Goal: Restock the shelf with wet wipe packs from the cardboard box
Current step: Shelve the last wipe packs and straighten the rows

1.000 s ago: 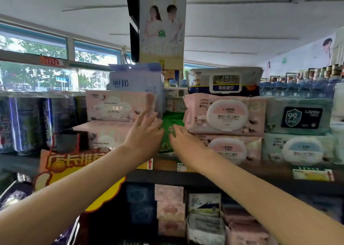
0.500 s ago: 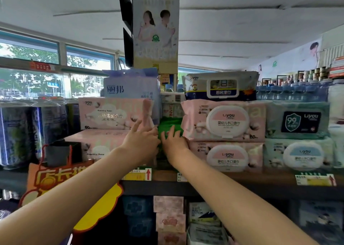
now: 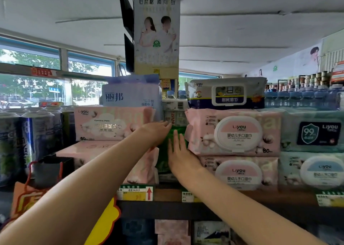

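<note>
A green wet wipe pack stands in the gap between pink packs on the top shelf. My left hand lies flat against the pack's upper left, fingers stretched to the right. My right hand presses flat on its front, fingers pointing up. Neither hand closes around the pack. Most of the green pack is hidden behind my hands. The cardboard box is out of view.
Pink packs are stacked right of the gap, teal packs further right. Pink tissue packs sit left, a blue pack and a white-and-navy pack on top. Dark cans stand far left. Price tags line the shelf edge.
Both hands have pushed further into the gap, the left hand flattening and reaching right over the green pack, the right hand sliding up its front. The view has shifted slightly.
</note>
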Tool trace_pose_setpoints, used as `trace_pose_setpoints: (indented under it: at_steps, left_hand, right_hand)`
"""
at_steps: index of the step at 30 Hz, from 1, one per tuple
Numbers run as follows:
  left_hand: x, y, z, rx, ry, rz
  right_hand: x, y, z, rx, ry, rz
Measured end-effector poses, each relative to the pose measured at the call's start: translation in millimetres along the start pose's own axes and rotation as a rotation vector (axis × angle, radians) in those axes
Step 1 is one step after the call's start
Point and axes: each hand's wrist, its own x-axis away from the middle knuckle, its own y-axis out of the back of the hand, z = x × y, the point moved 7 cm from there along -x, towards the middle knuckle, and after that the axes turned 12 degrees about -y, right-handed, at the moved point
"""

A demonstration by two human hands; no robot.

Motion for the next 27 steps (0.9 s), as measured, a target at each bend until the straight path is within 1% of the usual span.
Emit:
trace_pose_setpoints:
  at_steps: [2,4,6,8,11,13,16,19,23,25,27]
  left_hand:
    - [-7.3,-9.7,2.8,0.060,0.018,0.073]
    - [-10.5,-14.2,7.5,0.176,0.074,0.133]
    - [-13.7,-15.3,5.7,0.220,0.073,0.165]
    - [-21.2,-16.5,2.6,0.239,0.051,0.164]
    - [-31.6,-22.3,7.6,0.261,0.078,0.146]
    - [-36.2,-23.2,12.2,0.236,0.088,0.145]
    - [-39.7,-23.7,12.9,0.218,0.086,0.168]
    - [-43.5,-27.9,9.4,0.301,0.089,0.215]
    - [-42.1,-26.4,9.9,0.480,0.144,0.263]
    - [-42.7,-21.7,13.1,0.499,0.133,0.274]
    - [-43.0,-17.3,16.7,0.465,0.128,0.269]
  right_hand:
    - [-0.8,1.0,1.2,0.065,0.036,-0.012]
    - [-4.2,-1.8,1.8,0.085,0.049,0.008]
    - [-7.6,-5.0,3.1,0.090,0.046,0.023]
    - [-9.7,-6.7,4.6,0.089,0.041,0.045]
    - [-13.0,-7.8,6.5,0.079,0.062,0.107]
    - [-15.6,-10.5,8.1,0.066,0.085,0.162]
    - [-19.9,-17.3,11.3,0.019,0.090,0.235]
    - [-23.3,-21.3,12.3,-0.030,0.083,0.288]
    - [-24.8,-22.9,12.7,-0.046,0.067,0.291]
    - [-23.4,-21.0,11.7,-0.061,0.050,0.298]
    - [-23.0,-16.8,9.8,-0.054,0.032,0.281]
